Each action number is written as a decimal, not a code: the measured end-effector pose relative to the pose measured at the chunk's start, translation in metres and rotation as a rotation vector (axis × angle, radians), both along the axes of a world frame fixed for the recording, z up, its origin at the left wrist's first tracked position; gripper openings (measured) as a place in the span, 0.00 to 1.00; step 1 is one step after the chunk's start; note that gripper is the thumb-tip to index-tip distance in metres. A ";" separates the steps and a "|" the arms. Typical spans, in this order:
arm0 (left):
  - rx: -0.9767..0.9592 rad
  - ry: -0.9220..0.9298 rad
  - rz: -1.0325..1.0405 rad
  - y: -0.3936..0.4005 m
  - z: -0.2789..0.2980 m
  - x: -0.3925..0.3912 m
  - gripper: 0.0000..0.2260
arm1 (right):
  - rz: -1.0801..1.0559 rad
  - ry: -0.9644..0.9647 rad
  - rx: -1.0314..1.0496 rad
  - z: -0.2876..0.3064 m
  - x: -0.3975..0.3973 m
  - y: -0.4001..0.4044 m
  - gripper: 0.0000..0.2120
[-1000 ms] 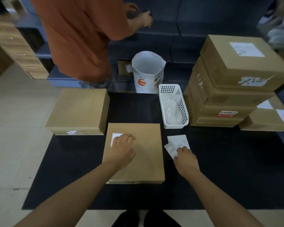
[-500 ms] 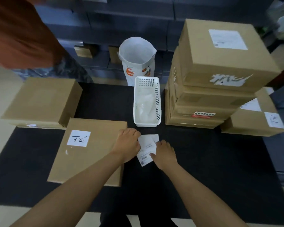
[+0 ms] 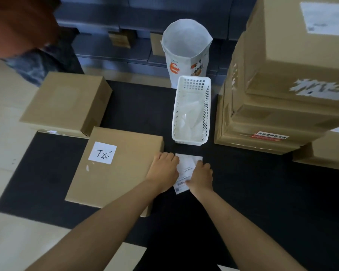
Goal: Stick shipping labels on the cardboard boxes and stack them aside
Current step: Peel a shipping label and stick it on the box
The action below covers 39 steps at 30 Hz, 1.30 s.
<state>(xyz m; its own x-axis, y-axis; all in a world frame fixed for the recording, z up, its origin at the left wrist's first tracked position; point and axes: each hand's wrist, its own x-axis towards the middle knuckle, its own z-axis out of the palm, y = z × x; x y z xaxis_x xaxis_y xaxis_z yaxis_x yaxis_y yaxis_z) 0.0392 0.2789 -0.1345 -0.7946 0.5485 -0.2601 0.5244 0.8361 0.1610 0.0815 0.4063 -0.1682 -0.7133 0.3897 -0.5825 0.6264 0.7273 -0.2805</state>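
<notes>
shipping label (image 3: 186,169), on the black mat (image 3: 262,192) just right of the flat cardboard box (image 3: 121,173), is pinched by the curled fingers of left hand (image 3: 164,171) and right hand (image 3: 201,177), seemingly so its backing can be peeled.

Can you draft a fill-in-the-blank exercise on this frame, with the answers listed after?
1. Both hands, the left hand and the right hand, hold a white ____ on the black mat.
2. The flat cardboard box lies directly to the ____ of the hands.
3. The white basket stands in front of an open paper ____.

Missing words: label; left; bag
</notes>
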 end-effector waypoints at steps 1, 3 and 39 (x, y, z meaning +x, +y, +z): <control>-0.004 -0.004 -0.001 0.001 0.000 0.000 0.14 | -0.029 -0.009 -0.028 -0.001 0.000 0.002 0.35; 0.008 -0.005 0.002 0.003 0.003 -0.001 0.14 | -0.063 -0.025 -0.055 -0.001 0.000 0.004 0.36; 0.360 0.086 0.275 -0.163 0.094 -0.094 0.10 | -0.119 0.221 -0.722 0.140 -0.080 -0.147 0.14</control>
